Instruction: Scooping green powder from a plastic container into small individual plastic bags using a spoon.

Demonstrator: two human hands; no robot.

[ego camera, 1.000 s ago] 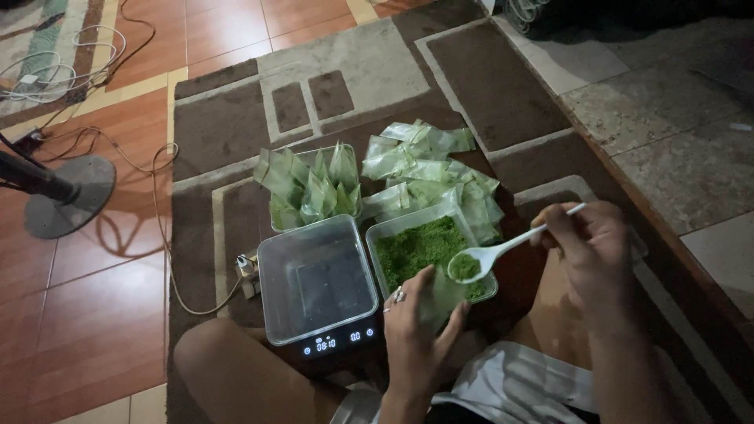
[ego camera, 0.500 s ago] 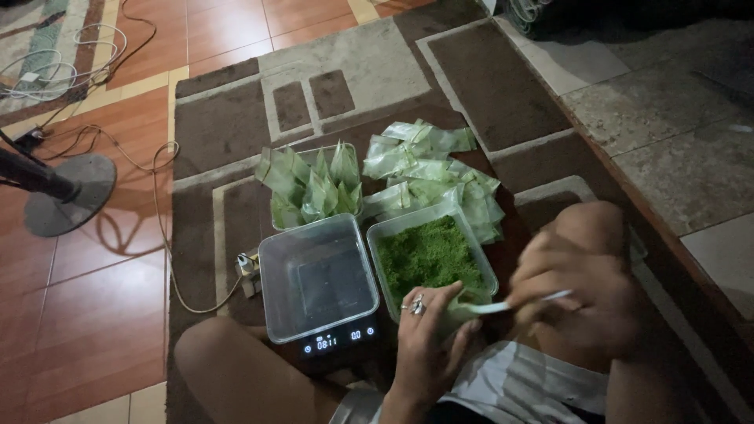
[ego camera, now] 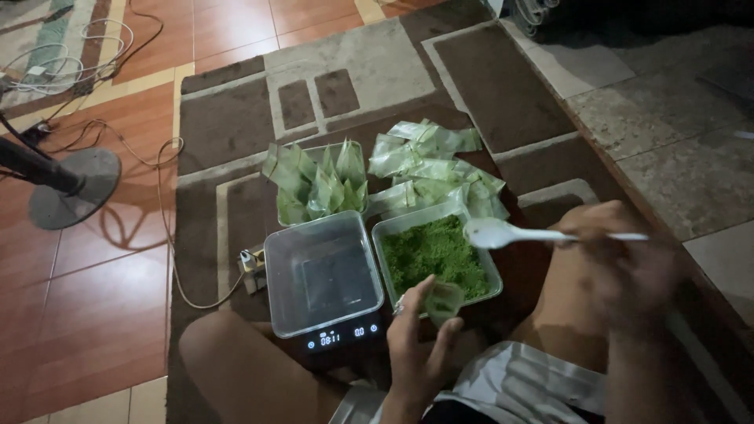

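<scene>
My left hand [ego camera: 416, 338] holds a small clear plastic bag [ego camera: 444, 301] upright, just in front of a clear tub of green powder [ego camera: 430, 253]. My right hand [ego camera: 620, 267] grips a white plastic spoon [ego camera: 503, 233] by its handle; the spoon's bowl hovers over the tub's right rim. An empty clear tub [ego camera: 322, 271] rests on a black digital scale [ego camera: 342, 339] to the left of the powder tub.
Behind the tubs lie a tray of filled cone-shaped green packets [ego camera: 314, 182] and a heap of flat packets [ego camera: 428, 169], all on a brown patterned rug [ego camera: 353, 78]. A fan base [ego camera: 75, 187] and cables [ego camera: 165, 235] are on the red tile floor at left. My bare knees flank the scale.
The right hand has lifted the spoon from beside the left hand up and out over the powder tub. The left hand still holds the small bag in about the same place.
</scene>
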